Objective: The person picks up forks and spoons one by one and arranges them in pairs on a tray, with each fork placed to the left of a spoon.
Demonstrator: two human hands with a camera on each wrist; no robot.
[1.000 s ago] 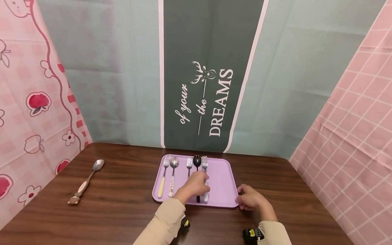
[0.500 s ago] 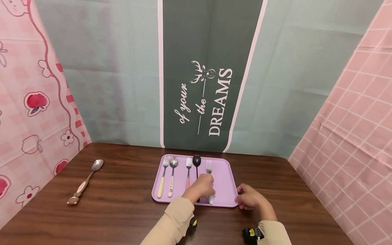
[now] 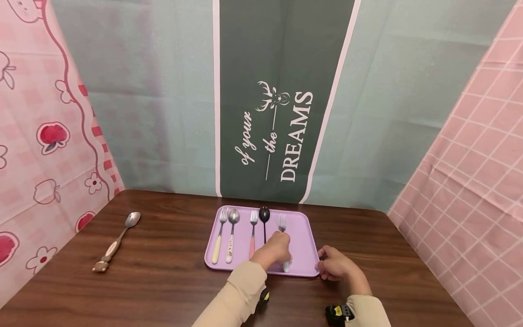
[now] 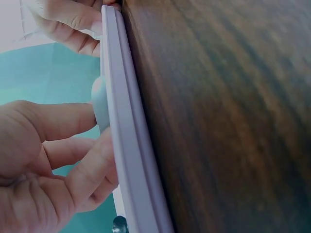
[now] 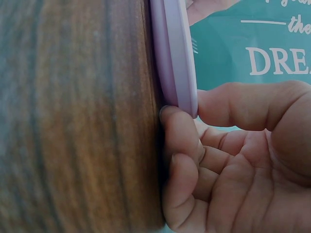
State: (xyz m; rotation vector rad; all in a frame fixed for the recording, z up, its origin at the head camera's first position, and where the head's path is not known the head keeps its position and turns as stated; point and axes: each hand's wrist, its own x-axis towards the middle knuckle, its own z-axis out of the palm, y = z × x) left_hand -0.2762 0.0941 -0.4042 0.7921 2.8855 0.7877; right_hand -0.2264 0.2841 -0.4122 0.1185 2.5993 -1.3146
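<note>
Fork (image 3: 282, 222) btwn L hand (image 3: 278, 247) fingertips (image 4: 104, 148)

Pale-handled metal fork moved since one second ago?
Yes: the pale-handled metal fork shifted right, away from the stationary glossy black spoon on the rectangular purple tray.

Left hand (image 3: 278, 248) and right hand (image 3: 335, 265) both pinch with bent fingers (image 5: 181, 130).

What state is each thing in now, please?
Pale-handled fork: gripped by left hand
Purple tray: on table, corner pinched by right hand
Black spoon: on tray, partly hidden
Pink-handled fork: on tray, partly hidden
Patterned-handled spoon: on tray
Yellow-handled fork: on tray
Brown-handled spoon: on table
</note>
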